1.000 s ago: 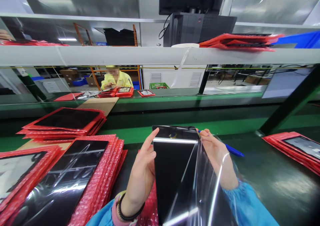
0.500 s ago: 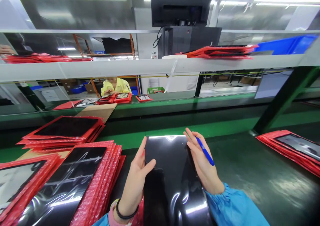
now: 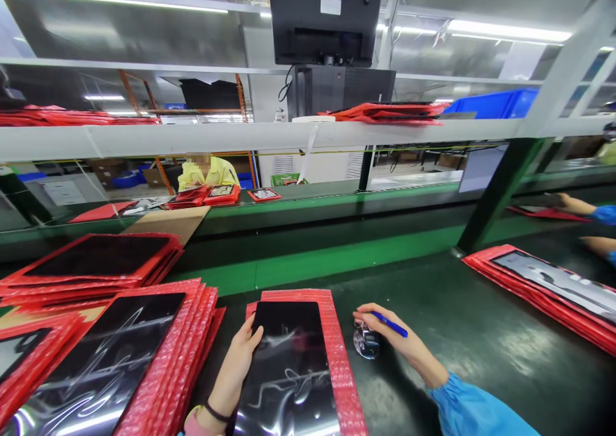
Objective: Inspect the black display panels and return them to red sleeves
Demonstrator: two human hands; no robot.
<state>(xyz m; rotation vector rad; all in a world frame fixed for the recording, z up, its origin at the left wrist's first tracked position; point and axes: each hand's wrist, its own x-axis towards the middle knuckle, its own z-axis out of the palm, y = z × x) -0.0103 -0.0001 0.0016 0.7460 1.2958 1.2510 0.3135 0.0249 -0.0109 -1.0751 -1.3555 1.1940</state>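
Note:
A glossy black screen panel [image 3: 289,365] lies on red bubble-wrap sheets [image 3: 332,320] in front of me. My left hand [image 3: 243,352] grips its left edge, thumb on the face and fingers at the side. To the right, my right hand [image 3: 385,323] has a blue pen [image 3: 389,324] tucked between its fingers. Its fingertips are at the top of a small, shiny, round clear-and-metal piece [image 3: 366,343] on the dark green bench; its exact kind I cannot make out. Left of the panel is a stack of red bubble-wrap sheets [image 3: 180,340] with a black screen [image 3: 129,346] on top.
More red-wrapped screens [image 3: 96,256] are piled at the far left. Another stack [image 3: 543,288] sits at right, near a co-worker's hands [image 3: 575,203]. A green post [image 3: 495,192] supports a white shelf [image 3: 216,137] across the bench. Beyond is a person in yellow [image 3: 209,169].
The panel has come down onto the red bubble wrap. My right hand has left its edge and moved right to the shiny round piece. The view has turned right, showing a co-worker's hands.

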